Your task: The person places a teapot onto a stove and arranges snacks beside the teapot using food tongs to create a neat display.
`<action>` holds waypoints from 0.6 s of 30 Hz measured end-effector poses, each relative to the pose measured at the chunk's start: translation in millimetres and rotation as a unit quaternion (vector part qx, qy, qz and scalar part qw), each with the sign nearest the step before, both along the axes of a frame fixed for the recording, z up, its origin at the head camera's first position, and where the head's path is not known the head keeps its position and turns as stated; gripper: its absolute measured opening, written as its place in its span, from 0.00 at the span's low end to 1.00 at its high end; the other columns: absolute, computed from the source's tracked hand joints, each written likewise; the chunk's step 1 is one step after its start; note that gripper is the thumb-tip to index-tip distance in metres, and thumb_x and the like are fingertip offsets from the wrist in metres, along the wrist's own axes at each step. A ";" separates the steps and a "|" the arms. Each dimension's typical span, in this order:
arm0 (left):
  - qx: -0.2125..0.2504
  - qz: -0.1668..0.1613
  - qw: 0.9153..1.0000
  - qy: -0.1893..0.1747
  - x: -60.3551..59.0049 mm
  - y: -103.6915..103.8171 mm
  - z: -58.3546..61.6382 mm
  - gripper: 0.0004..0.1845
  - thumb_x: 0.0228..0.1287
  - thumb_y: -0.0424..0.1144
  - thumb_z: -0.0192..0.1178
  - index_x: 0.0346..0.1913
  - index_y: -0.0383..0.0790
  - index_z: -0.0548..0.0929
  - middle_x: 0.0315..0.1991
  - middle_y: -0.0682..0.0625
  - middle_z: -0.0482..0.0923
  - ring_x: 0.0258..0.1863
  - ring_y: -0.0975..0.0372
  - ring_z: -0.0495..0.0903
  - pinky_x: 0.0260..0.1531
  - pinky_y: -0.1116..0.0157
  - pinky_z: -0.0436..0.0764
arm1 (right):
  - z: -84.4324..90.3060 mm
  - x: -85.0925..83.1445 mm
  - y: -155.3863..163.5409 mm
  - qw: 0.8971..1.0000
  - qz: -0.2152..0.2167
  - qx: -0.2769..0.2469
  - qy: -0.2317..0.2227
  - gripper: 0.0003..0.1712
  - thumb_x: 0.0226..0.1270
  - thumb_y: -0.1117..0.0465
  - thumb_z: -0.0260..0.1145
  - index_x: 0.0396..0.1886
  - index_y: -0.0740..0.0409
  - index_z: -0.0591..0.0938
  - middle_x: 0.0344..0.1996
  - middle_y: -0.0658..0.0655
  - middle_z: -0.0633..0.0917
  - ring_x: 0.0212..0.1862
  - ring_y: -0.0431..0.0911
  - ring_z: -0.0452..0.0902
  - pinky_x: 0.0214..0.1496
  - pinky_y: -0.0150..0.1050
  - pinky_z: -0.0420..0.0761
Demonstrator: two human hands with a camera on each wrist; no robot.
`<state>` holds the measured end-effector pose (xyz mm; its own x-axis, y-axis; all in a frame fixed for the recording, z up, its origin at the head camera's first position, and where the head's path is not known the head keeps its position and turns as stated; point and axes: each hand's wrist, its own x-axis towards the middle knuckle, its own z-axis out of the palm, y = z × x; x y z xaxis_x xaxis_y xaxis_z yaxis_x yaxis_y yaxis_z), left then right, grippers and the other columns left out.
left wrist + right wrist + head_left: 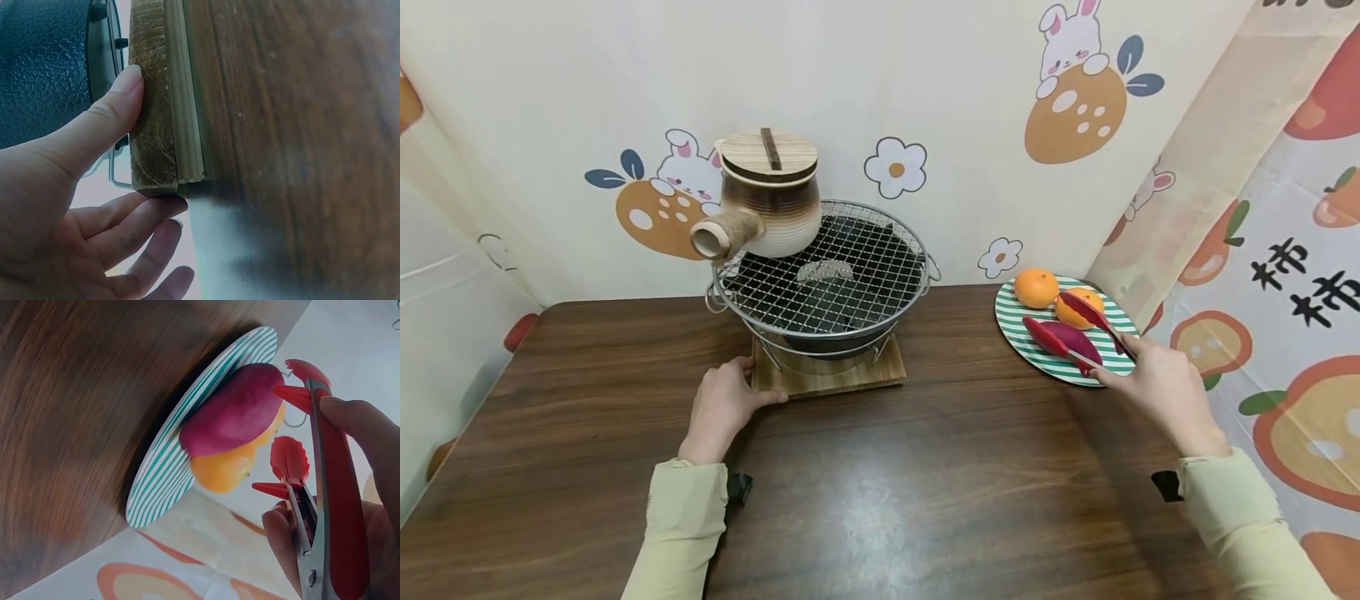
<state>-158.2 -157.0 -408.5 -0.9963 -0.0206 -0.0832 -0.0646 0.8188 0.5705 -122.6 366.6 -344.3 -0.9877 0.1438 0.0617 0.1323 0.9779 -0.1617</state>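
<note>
My left hand [722, 408] holds the front left corner of a square wooden board [831, 383], thumb along its front edge and fingers at its side. On that board stands a round tabletop grill [880, 287] with a wire mesh top. My right hand [1172, 396] grips red-tipped metal tongs [340, 506], whose jaws are spread apart above a striped plate [1011, 333]. A purple sweet potato [234, 412] lies on the plate near the tong tips, in front of two oranges [1036, 288].
A brown-and-white clay pot [786, 221] with a wooden lid and a side handle sits at the back left of the mesh. Patterned cloth [955, 100] hangs right behind the table [955, 475], and another printed cloth [1300, 275] hangs at the right, close beside the plate.
</note>
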 end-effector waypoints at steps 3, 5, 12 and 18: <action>0.001 -0.001 1.000 0.002 -0.2 -0.3 0.0 0.44 0.47 0.51 0.74 0.61 0.24 0.73 0.58 0.31 0.77 0.54 0.41 0.78 0.49 0.47 0.79 | 0.6 1.0 4.8 1.000 -0.001 0.006 0.002 0.48 0.52 0.46 0.74 0.64 0.72 0.69 0.47 0.78 0.79 0.39 0.63 0.75 0.36 0.57 0.80; 0.002 -0.002 1.000 0.003 -0.2 -0.3 0.2 0.44 0.47 0.52 0.74 0.61 0.24 0.73 0.58 0.31 0.76 0.54 0.41 0.78 0.49 0.47 0.79 | 1.6 1.7 8.1 1.000 0.001 0.009 0.002 0.47 0.51 0.47 0.74 0.64 0.73 0.70 0.45 0.78 0.81 0.36 0.61 0.75 0.31 0.53 0.80; 0.002 -0.002 1.000 0.002 -0.2 -0.4 -0.1 0.43 0.47 0.52 0.74 0.61 0.24 0.73 0.58 0.31 0.77 0.54 0.41 0.78 0.49 0.47 0.79 | 2.9 4.2 18.9 1.000 0.015 0.007 -0.012 0.48 0.49 0.45 0.75 0.60 0.75 0.72 0.34 0.73 0.85 0.30 0.55 0.74 0.24 0.44 0.79; 0.000 -0.002 1.000 0.002 -0.2 -0.5 0.5 0.43 0.47 0.52 0.74 0.61 0.25 0.73 0.58 0.31 0.77 0.54 0.41 0.79 0.48 0.47 0.79 | -0.5 4.4 21.6 1.000 0.003 0.000 -0.031 0.47 0.49 0.46 0.75 0.60 0.76 0.73 0.33 0.71 0.85 0.31 0.55 0.73 0.23 0.41 0.78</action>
